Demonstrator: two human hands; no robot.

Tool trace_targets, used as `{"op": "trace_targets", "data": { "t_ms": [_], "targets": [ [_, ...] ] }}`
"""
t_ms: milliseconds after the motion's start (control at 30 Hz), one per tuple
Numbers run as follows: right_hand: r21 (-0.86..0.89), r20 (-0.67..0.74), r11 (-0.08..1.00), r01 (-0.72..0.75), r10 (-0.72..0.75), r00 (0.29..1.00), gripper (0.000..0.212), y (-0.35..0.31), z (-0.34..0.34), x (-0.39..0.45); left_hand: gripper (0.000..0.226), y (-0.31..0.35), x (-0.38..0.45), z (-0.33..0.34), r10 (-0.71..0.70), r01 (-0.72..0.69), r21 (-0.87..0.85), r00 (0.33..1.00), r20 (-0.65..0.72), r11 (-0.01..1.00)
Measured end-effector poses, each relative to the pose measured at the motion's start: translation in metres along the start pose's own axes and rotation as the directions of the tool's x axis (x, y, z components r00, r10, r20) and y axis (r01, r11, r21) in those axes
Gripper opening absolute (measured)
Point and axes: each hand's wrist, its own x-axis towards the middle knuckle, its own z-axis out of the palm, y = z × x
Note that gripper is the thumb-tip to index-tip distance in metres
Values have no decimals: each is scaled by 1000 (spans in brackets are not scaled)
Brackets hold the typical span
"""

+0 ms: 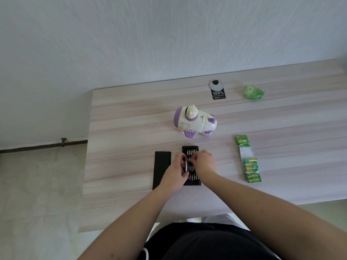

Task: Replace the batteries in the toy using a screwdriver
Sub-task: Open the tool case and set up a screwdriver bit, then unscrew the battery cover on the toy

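Observation:
A white and purple toy plane (195, 122) with a small figure on top stands in the middle of the wooden table (131, 117). Nearer to me lies an open black bit tray (190, 150) holding several screwdriver bits. Over it, my left hand (175, 174) grips a silver screwdriver handle (185, 166). My right hand (203, 162) pinches something small at the handle's top end, over the tray; I cannot make out what it is. A strip of green batteries (250, 168) lies to the right.
The tray's black lid (161, 164) lies just left of my left hand. At the back of the table are a round cable port with a black tag (217, 90) and a crumpled green wrapper (253, 92). The table's left edge drops to the floor.

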Motion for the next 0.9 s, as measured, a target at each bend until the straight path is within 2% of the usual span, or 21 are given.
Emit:
{"op": "trace_targets", "data": {
  "t_ms": [100,167,267,333,467,567,733,833,900],
  "targets": [
    [-46,-8,999,20,-20,1000,23,-1,-3,0,60,3,0,2,-23,22,-52,1000,-11,998],
    [-5,-12,1000,1,-1,1000,23,-1,-8,0,59,4,0,3,-43,39,-99,999,-32,994],
    [186,-14,982,-44,47,999,16,-1,-19,-5,53,3,0,2,-101,90,-165,993,-56,982],
    [336,-4,941,-46,50,999,13,1,-27,-11,40,2,0,2,-141,123,-204,987,-77,971],
    [432,27,901,27,-42,999,22,8,-43,-27,19,11,-5,-1,-167,127,-287,978,-122,950],
    [514,18,857,48,-67,998,19,4,-57,-42,19,23,-11,-10,-131,66,-362,979,-158,930],
    [549,-174,808,212,-137,975,8,-16,-98,-63,19,61,-23,-37,14,-90,-392,981,-193,915],
    [621,-274,732,280,-133,953,6,-34,-127,-76,20,91,-29,-56,125,-204,-382,967,-224,901],
    [702,-310,644,305,-110,945,7,-46,-145,-83,19,109,-33,-67,184,-271,-401,953,-242,875]
  ]
}}
